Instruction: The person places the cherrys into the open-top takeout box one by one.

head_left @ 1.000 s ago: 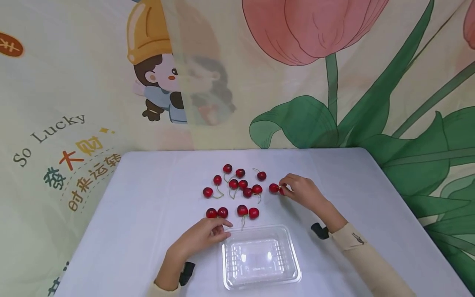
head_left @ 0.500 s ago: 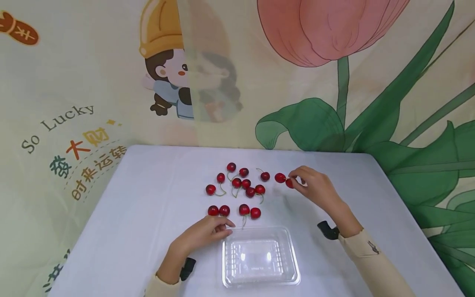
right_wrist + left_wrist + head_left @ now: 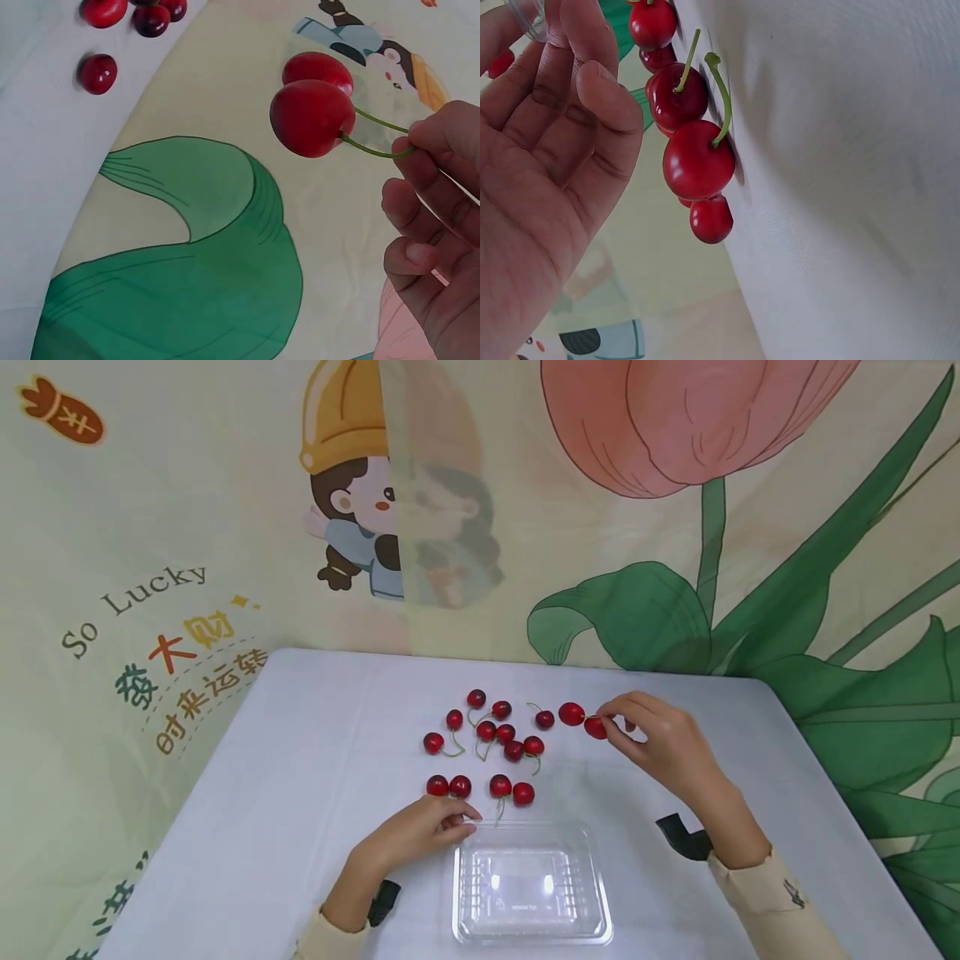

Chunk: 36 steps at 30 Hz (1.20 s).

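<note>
While the clear container (image 3: 521, 889) sits lidless nearest the person, the left hand (image 3: 416, 835) seems to pinch its far left corner between thumb and fingers, likely steadying it. Just beyond, two pairs of cherries (image 3: 461, 787) lie on the white table (image 3: 322, 793). Farther off, the right hand (image 3: 671, 747) holds another pair of cherries (image 3: 572, 714) in the air, thumb and finger clamped together on the stems (image 3: 394, 156), probably to spare the fruit from squeezing. Loose cherries (image 3: 506, 734) spread leftward of that pair, before the patterned backdrop (image 3: 465, 631).
</note>
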{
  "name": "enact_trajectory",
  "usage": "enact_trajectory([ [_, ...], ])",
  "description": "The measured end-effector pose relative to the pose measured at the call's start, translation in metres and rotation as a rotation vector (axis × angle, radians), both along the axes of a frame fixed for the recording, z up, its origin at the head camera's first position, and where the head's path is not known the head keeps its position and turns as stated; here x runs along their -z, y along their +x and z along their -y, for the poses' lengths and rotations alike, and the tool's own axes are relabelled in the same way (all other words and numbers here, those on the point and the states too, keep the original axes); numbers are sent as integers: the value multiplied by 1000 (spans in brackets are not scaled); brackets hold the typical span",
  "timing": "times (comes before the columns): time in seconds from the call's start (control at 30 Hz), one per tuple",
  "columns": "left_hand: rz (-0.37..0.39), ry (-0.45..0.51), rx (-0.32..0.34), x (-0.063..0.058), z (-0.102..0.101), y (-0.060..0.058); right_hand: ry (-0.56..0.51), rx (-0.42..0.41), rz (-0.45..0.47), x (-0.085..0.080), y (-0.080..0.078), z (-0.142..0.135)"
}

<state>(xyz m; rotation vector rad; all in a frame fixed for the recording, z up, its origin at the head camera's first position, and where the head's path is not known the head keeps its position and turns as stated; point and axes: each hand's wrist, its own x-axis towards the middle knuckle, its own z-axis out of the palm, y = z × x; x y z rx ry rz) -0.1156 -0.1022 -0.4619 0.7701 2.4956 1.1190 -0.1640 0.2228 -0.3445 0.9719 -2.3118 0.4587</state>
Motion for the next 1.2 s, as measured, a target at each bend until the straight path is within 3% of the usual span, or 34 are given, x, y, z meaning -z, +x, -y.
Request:
enact_trajectory([
  [0.47,-19,-6,-7,-2,1,0,18,-115,1,4,30,18],
  [0.83,-16,4,-6,0,-2,-2,29,-220,74,21,56,40],
  [1.2,-13,7,-27,1,-4,0,83,-318,194,42,69,54],
])
